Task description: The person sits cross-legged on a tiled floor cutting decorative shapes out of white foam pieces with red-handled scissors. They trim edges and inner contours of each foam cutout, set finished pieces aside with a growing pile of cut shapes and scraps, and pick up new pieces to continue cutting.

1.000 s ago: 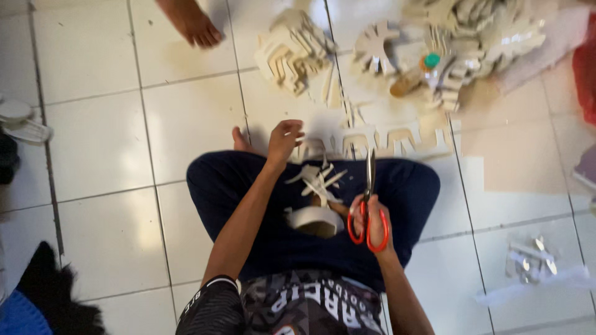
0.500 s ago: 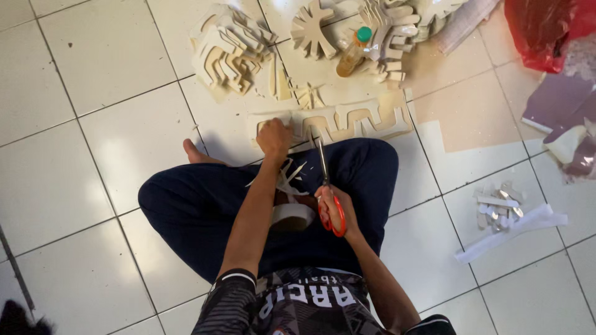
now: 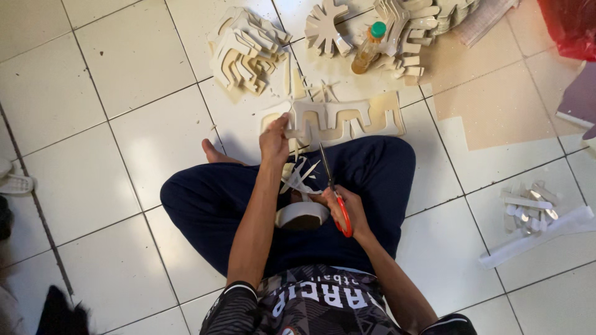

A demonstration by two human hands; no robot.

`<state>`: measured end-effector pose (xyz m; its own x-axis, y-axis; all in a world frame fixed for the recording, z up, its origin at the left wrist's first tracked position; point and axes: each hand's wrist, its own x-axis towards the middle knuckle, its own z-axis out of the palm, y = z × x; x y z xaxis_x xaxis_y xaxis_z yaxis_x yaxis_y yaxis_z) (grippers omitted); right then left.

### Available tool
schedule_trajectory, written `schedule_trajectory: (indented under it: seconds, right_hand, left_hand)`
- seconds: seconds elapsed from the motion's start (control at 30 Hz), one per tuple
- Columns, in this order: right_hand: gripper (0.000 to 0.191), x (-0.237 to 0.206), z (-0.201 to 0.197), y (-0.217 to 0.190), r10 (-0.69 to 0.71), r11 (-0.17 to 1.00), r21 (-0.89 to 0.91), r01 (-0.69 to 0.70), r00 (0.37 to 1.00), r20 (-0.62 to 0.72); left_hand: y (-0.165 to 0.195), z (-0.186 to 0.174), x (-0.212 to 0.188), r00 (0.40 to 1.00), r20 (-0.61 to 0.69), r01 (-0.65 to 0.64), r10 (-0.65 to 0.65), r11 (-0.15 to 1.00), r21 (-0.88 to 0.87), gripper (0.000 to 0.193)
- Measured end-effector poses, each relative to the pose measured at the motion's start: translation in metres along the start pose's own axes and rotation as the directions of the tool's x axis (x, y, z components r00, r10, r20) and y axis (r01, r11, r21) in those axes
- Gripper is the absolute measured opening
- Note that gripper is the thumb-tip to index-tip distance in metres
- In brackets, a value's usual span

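The person sits cross-legged on the white tiled floor [image 3: 112, 205] in dark trousers. In the lap lie one roll of tape [image 3: 302, 214] and a small heap of pale offcut strips [image 3: 298, 177]. The right hand [image 3: 345, 211] has its grip closed through the red handles of one pair of scissors [image 3: 332, 192], blades pointing away from the body. The left hand [image 3: 274, 139] reaches forward, its grip pinching the near left edge of one flat cream cut-out strip [image 3: 338, 119] that lies on the floor just past the knees.

Right of the legs lies a cluster of short white strips [image 3: 528, 208] beside one long white strip [image 3: 537, 237]. One tan cardboard sheet [image 3: 496, 105] lies flat beyond them. Farther off are two piles of cream cut shapes, one [image 3: 248, 49] to the left and one [image 3: 410, 31] to the right, with one gear-like cut-out [image 3: 326, 28] and one amber bottle with a green cap [image 3: 366, 48] between them. A red bag [image 3: 574, 25] sits at the far right corner.
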<state>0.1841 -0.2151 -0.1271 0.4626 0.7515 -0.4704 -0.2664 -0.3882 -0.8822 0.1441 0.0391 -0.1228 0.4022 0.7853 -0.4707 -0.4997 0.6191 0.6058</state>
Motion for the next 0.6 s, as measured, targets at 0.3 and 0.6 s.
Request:
schedule_trajectory:
  seconds: [0.3, 0.6]
  right_hand:
    - [0.047, 0.006, 0.018, 0.008, -0.025, 0.947, 0.312, -0.077, 0.951, 0.309]
    - [0.055, 0.035, 0.041, -0.011, -0.068, 0.950, 0.309, -0.045, 0.937, 0.343]
  left_hand:
    - [0.006, -0.005, -0.030, 0.947, -0.022, -0.220, 0.321, 0.695, 0.684, 0.034]
    - [0.008, -0.034, -0.051, 0.992, -0.072, -0.081, 0.104, 0.960, 0.267, 0.014]
